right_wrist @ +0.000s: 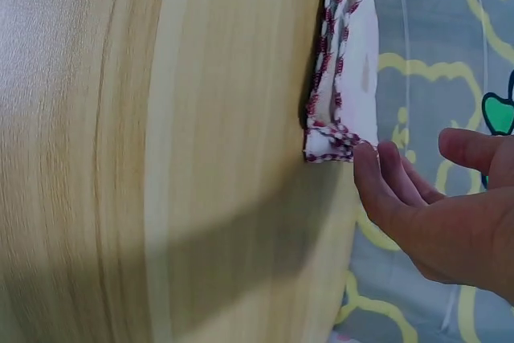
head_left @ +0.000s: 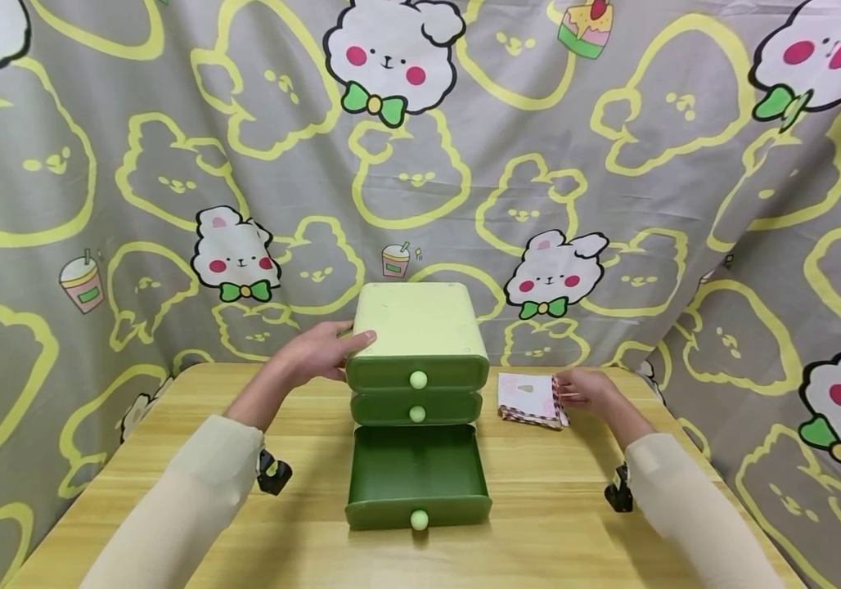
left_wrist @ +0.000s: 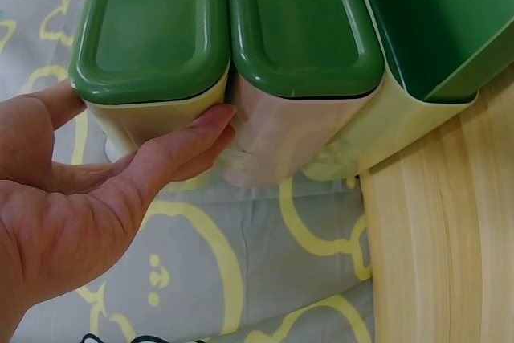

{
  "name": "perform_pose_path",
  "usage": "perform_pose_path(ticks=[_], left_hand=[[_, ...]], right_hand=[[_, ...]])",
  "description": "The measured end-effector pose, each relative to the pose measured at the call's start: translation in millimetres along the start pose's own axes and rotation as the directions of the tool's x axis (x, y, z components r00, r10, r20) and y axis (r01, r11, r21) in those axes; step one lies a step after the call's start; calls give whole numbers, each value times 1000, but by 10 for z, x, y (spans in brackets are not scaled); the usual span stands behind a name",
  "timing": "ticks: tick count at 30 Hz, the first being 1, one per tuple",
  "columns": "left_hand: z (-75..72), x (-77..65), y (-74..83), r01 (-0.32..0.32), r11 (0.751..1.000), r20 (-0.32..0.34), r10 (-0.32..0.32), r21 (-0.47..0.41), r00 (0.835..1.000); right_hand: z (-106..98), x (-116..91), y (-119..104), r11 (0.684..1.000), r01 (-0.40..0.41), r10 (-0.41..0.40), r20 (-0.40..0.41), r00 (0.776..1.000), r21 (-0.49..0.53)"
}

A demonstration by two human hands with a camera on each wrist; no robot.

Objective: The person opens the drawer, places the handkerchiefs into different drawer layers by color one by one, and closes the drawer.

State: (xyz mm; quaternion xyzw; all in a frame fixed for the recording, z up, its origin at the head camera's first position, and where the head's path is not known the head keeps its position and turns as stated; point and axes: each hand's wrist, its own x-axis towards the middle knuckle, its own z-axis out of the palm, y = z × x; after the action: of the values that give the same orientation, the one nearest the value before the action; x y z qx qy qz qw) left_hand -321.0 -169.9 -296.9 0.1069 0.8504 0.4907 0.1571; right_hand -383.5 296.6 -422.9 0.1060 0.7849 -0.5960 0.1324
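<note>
A small drawer cabinet (head_left: pixel 420 323) with a pale yellow-green body and green drawer fronts stands mid-table. Its bottom drawer (head_left: pixel 420 462) is pulled out and its inside is bare; the two upper drawers are closed. At the cabinet's upper left side is my left hand (head_left: pixel 325 350), thumb over the top edge, extended fingers (left_wrist: pixel 181 146) lying along the side wall. Right of the cabinet lies a folded white cloth (head_left: pixel 527 397) with a dark red and white checked border. My right hand (head_left: pixel 586 388) is at its right edge, with the fingertips (right_wrist: pixel 365 154) right by the cloth's corner and the thumb apart.
The wooden table (head_left: pixel 303 491) carries the cabinet and cloth. A grey patterned curtain (head_left: pixel 420 164) hangs close behind the table and along both sides. Black wrist cameras (head_left: pixel 273 472) are strapped to both forearms.
</note>
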Motion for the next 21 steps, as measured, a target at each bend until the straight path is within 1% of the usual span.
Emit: perform_pose_path(ticks=[5, 13, 18, 21], left_hand=[[-8, -8, 0, 8, 1000, -3, -8, -3, 1000], [-18, 4, 1, 12, 1000, -9, -13, -5, 1000], [-17, 1, 0, 17, 1000, -7, -17, -13, 1000], [-14, -3, -2, 20, 1000, -7, -21, -16, 1000]], right_hand=[[11, 51, 68, 1000, -29, 29, -18, 999, 7], [-10, 59, 107, 997, -72, 73, -67, 995, 14], [-20, 52, 125, 993, -94, 97, -56, 994, 65], [-11, 43, 128, 990, -103, 106, -31, 994, 93]])
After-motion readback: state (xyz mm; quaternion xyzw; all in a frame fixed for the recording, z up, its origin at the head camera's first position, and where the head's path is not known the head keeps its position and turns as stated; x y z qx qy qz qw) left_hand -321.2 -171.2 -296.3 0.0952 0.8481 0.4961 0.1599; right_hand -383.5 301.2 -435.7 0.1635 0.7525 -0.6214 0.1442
